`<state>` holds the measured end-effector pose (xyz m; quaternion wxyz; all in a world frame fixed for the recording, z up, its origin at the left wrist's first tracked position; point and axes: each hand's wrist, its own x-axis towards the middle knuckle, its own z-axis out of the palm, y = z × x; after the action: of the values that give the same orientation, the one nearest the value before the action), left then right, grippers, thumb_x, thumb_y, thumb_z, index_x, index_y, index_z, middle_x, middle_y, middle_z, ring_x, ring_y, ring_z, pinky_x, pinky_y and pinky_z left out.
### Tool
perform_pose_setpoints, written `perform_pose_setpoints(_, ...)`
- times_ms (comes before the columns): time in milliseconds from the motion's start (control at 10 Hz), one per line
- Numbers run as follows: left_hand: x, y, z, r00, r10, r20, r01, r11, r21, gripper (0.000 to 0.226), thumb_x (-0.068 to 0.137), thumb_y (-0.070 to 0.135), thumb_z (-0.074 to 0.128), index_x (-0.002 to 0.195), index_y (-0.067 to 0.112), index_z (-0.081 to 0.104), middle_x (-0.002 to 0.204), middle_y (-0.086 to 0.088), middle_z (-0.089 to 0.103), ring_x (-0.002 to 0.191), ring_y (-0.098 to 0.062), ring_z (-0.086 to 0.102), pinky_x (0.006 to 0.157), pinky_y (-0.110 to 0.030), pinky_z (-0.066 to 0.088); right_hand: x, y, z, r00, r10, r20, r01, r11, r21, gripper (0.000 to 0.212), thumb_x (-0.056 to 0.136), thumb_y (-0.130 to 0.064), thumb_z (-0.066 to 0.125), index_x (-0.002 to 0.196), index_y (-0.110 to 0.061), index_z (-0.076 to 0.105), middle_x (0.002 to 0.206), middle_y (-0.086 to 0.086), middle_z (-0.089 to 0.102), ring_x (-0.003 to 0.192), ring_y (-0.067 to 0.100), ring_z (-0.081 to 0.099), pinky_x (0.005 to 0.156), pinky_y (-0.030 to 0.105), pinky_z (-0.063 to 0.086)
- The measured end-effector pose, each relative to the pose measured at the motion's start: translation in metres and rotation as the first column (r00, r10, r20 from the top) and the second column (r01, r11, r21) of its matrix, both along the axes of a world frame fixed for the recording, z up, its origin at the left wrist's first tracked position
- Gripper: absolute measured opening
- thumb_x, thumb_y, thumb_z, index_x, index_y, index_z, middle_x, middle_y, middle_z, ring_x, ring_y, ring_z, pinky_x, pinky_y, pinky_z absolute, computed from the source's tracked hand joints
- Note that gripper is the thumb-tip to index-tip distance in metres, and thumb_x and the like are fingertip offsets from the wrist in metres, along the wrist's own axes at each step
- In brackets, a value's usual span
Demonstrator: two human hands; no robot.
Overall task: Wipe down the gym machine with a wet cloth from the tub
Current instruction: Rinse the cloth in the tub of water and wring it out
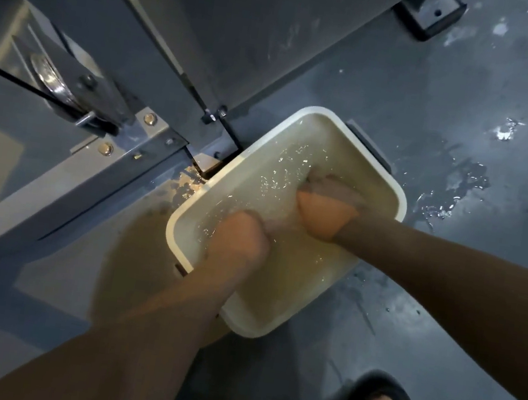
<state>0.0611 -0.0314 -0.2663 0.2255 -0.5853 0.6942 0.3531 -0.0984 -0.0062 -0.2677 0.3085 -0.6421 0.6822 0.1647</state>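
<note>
"Where is the cloth (282, 227)?"

"It is sitting down in the tub (171, 234), under the cloudy water. The tub is standing on the wet floor (477, 94), right up against the foot of the gym machine (147, 148)."

"What are the hands doing?"

"The left grip (240, 234) and the right grip (325, 217) are both dipping in the water. I think both are squeezing tight round the cloth, but the water is blurring it."

"Which step is this?"

"I think they are wetting the cloth. No wiping is happening yet."

"What is coming next?"

"I am guessing a good squeeze to stop drips, then a lift up to the machine. The floor near the sandal (375, 384) is looking slippery, so going slow is wise."
</note>
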Motion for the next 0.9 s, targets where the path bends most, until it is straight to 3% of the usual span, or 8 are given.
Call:
perform_pose_setpoints(100,-0.007,-0.003,-0.001,0.994,0.104,-0.038,-0.102,0.993,0.062,0.029,0.100,0.013,0.052,0.117,-0.004,0.068,0.119,-0.020,0.069,0.114,-0.037,0.064,0.089,-0.037,0.049,0.006,-0.004,0.000,0.992,-0.076,0.105,0.076,0.997,0.000,0.018,0.093,-0.011,0.057,0.107,-0.005,0.067,0.113,0.018,0.069,0.111,0.032,0.065,0.093,0.034,0.050)
perform_pose_setpoints(300,-0.011,-0.003,-0.014,0.792,0.585,-0.175,-0.547,0.807,0.225,0.033,0.100,0.012,0.053,0.123,-0.010,0.062,0.123,-0.029,0.065,0.114,-0.041,0.065,0.096,-0.044,0.055,0.007,-0.005,-0.003,0.955,-0.184,0.233,0.168,0.982,0.087,0.034,0.102,-0.041,0.054,0.092,-0.010,0.063,0.107,0.017,0.067,0.104,0.032,0.064,0.087,0.033,0.047)
perform_pose_setpoints(400,-0.011,-0.001,-0.013,0.650,0.728,-0.218,-0.628,0.677,0.384,0.038,0.100,0.024,0.046,0.094,-0.004,0.071,0.076,-0.023,0.070,0.065,-0.036,0.068,0.063,-0.048,0.061,0.010,-0.003,0.008,0.946,-0.171,0.274,0.163,0.985,0.052,0.041,0.099,-0.050,0.049,0.084,-0.013,0.059,0.098,0.015,0.065,0.093,0.031,0.059,0.076,0.032,0.043)
perform_pose_setpoints(500,-0.010,0.000,-0.011,0.506,0.841,-0.190,-0.699,0.529,0.482,0.045,0.098,0.031,0.035,0.075,0.004,0.062,0.045,-0.014,0.050,0.036,-0.024,0.045,0.044,-0.025,0.041,0.010,0.000,0.018,0.951,-0.120,0.283,0.123,0.992,0.007,0.042,0.101,-0.043,0.040,0.077,-0.012,0.057,0.093,0.017,0.061,0.092,0.030,0.053,0.078,0.034,0.039)
perform_pose_setpoints(600,-0.012,0.004,-0.004,0.463,0.854,-0.238,-0.661,0.512,0.548,0.048,0.099,0.037,0.036,0.069,0.007,0.058,0.047,-0.011,0.049,0.038,-0.024,0.043,0.054,-0.035,0.044,0.013,-0.001,0.021,0.961,-0.113,0.254,0.120,0.993,-0.016,0.039,0.106,-0.027,0.044,0.072,-0.012,0.054,0.075,0.010,0.055,0.087,0.030,0.050,0.078,0.037,0.042)
perform_pose_setpoints(700,-0.014,0.008,-0.004,0.457,0.840,-0.292,-0.634,0.538,0.556,0.051,0.103,0.045,0.045,0.077,0.004,0.061,0.057,-0.018,0.054,0.049,-0.027,0.053,0.056,-0.041,0.052,0.011,-0.003,0.015,0.938,-0.207,0.277,0.202,0.978,0.048,0.044,0.103,-0.033,0.045,0.063,-0.014,0.053,0.065,0.007,0.056,0.074,0.034,0.060,0.070,0.037,0.050)
perform_pose_setpoints(800,-0.009,0.007,-0.017,0.540,0.777,-0.323,-0.635,0.628,0.449,0.041,0.105,0.046,0.050,0.097,0.007,0.057,0.058,-0.012,0.056,0.042,-0.020,0.046,0.041,-0.021,0.036,0.007,-0.002,0.010,0.922,-0.264,0.285,0.233,0.963,0.136,0.042,0.108,-0.036,0.039,0.074,-0.018,0.056,0.079,0.007,0.064,0.077,0.030,0.063,0.068,0.034,0.051)
perform_pose_setpoints(900,-0.006,0.001,-0.021,0.528,0.789,-0.312,-0.678,0.614,0.405,0.015,0.104,0.021,0.053,0.099,0.008,0.050,0.057,-0.010,0.052,0.034,-0.015,0.038,0.037,-0.016,0.026,0.005,-0.004,0.015,0.919,-0.295,0.263,0.249,0.949,0.193,0.034,0.109,-0.024,0.045,0.075,-0.029,0.044,0.087,0.004,0.058,0.078,0.016,0.066,0.060,0.027,0.048)
